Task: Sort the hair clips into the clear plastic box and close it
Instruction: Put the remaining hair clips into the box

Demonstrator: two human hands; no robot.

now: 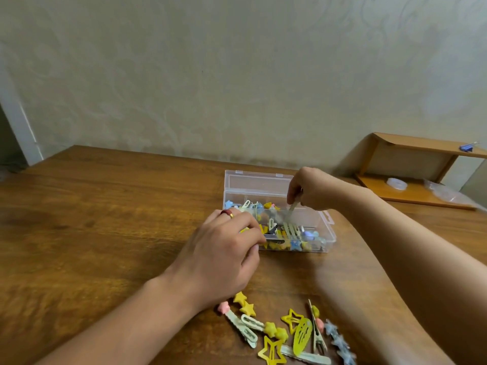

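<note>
The right hand (307, 189) pinches a pale clip (292, 209) over the open clear plastic box (328, 229) on the tabletop (105, 219) while the left hand (224, 248) pinches a yellow clip (244, 230) at its rim, so a bump could spill the full box.

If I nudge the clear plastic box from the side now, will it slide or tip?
The clear plastic box is low and wide and sits flat on the smooth wooden table, so it would likely slide rather than tip. It looks thin-walled and light, even part-filled with clips. Its open lid stands behind and might wobble.
</note>
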